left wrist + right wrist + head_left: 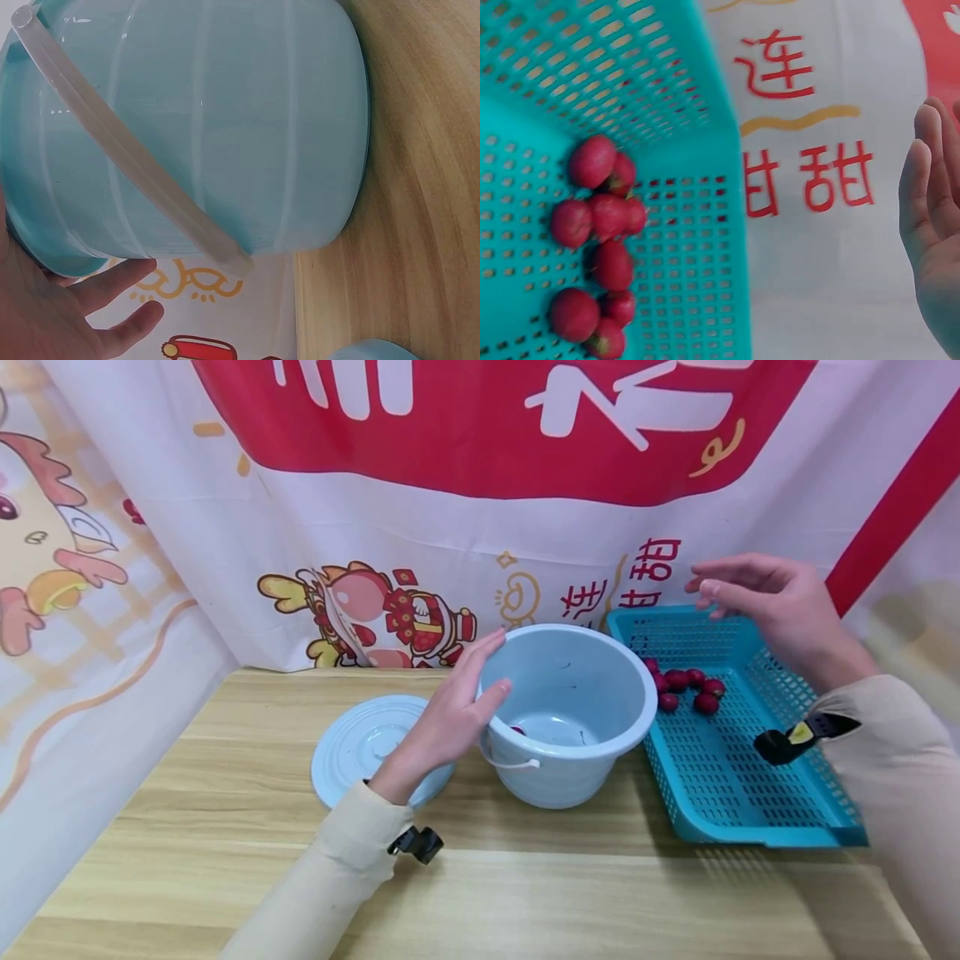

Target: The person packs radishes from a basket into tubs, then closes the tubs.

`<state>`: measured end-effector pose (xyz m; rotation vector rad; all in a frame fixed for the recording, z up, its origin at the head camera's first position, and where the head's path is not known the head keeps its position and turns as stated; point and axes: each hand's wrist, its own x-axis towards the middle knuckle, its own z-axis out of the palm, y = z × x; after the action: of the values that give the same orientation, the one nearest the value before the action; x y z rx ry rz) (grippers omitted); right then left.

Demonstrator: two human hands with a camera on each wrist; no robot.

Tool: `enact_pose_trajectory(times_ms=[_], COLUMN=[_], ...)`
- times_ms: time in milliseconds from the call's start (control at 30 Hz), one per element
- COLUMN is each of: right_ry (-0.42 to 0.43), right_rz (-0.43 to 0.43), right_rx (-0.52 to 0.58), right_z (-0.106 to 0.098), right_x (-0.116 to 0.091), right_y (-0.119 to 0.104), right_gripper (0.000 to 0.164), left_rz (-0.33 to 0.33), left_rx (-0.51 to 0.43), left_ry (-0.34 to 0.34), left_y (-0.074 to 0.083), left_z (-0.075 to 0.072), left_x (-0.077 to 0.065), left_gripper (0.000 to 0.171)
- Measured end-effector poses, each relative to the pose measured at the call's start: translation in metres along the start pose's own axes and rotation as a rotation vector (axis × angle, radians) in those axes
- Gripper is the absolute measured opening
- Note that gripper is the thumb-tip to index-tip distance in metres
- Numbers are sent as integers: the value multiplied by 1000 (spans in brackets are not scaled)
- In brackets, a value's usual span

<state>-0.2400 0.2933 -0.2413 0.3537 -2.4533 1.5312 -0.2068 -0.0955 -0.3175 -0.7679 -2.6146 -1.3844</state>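
A light blue bucket (558,781) stands upright on the table, with its pale handle (142,165) hanging down the near side. At the left of its rim, my left hand (453,706) rests with its fingers extended and thumb apart. A small bit of red (517,729) shows at the bucket's bottom, mostly hidden by the near rim. To the right, a teal perforated basket (750,837) holds several dark red radishes (677,680) in its left part. Above the basket's back end hovers my right hand (780,610), its fingers loosely bent and nothing in them.
A round light blue lid (341,747) lies flat on the wooden table (225,827) left of the bucket, partly behind the left forearm. The basket stands close against the bucket's right side. A printed white and red cloth (465,460) hangs behind the table.
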Motion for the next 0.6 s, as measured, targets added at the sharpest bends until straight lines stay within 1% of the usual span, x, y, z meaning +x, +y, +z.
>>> enact_pose_trajectory(times_ms=[100, 133, 167, 233, 300, 367, 433, 600], right_ry=[27, 33, 35, 33, 16, -15, -47, -133], right_rz=[-38, -53, -66, -81, -79, -55, -10, 150], right_rx=[32, 27, 16, -42, -74, -103, -132, -245], right_z=[-2, -2, -3, -6, -9, -13, -17, -28], right_x=[2, 3, 4, 5, 7, 8, 8, 6], right_y=[-13, -17, -20, -25, -25, -18, -4, 44], right_gripper=[45, 44, 43, 42, 42, 43, 46, 54], left_rz=[2, 2, 2, 4, 3, 1, -1, -6], left_rx=[-7, -8, -7, -7, -4, -5, -5, -7], left_ry=[2, 3, 4, 6, 8, 9, 9, 7], left_y=[-1, -1, -1, -1, 0, 0, 0, -1], left_z=[0, 0, 0, -1, -1, -1, -1, 0], left_x=[0, 0, 0, 0, 0, 0, 0, 0], left_gripper=[68, 68, 68, 68, 68, 68, 67, 66])
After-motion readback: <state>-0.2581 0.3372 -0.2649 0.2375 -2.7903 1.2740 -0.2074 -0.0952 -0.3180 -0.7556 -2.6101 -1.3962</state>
